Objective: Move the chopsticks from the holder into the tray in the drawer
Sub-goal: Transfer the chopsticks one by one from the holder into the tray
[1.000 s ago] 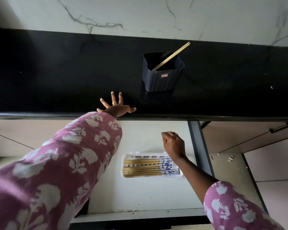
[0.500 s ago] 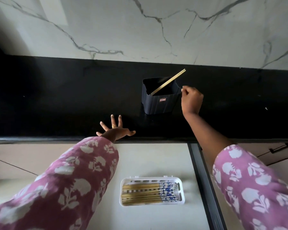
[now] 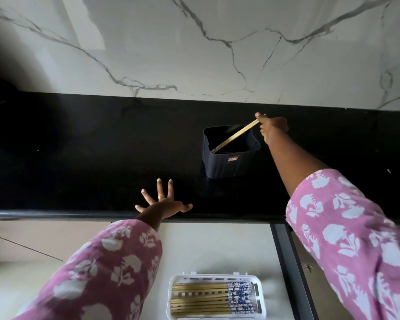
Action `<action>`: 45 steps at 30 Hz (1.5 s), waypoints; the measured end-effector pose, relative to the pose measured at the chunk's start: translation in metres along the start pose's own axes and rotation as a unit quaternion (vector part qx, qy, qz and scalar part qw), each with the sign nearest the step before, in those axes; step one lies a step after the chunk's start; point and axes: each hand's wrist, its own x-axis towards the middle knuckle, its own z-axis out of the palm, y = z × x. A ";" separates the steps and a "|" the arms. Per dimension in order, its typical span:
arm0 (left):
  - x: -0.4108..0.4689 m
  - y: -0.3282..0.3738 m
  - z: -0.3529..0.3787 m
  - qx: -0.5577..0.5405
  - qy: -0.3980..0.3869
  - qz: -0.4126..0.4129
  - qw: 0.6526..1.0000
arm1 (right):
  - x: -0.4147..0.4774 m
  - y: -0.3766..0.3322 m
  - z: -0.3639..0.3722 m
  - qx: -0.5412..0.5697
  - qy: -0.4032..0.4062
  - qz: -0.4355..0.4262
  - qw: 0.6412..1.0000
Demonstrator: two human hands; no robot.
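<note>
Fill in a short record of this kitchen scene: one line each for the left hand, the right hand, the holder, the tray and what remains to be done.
Left hand: spread flat on the black countertop, near its front edge.
Right hand: pinches the top end of the leaning chopsticks.
Holder: dark, upright on the countertop; the leaning chopsticks' lower ends sit inside.
Tray: white, in the open drawer, holding a row of chopsticks lying flat.
Remaining: likely lift the leaning chopsticks out and lay them in the tray.
</note>
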 end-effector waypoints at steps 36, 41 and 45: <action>-0.014 -0.004 0.004 -0.014 0.016 0.028 0.999 | -0.139 -0.049 -0.092 0.196 -0.003 -0.220 0.956; -0.015 -0.007 0.007 -0.008 0.023 0.033 0.999 | -0.176 -0.018 -0.081 0.115 -0.129 -0.267 0.948; -0.014 -0.007 0.008 0.005 0.028 0.028 0.999 | -0.198 0.031 -0.063 -0.013 -0.230 -0.260 0.938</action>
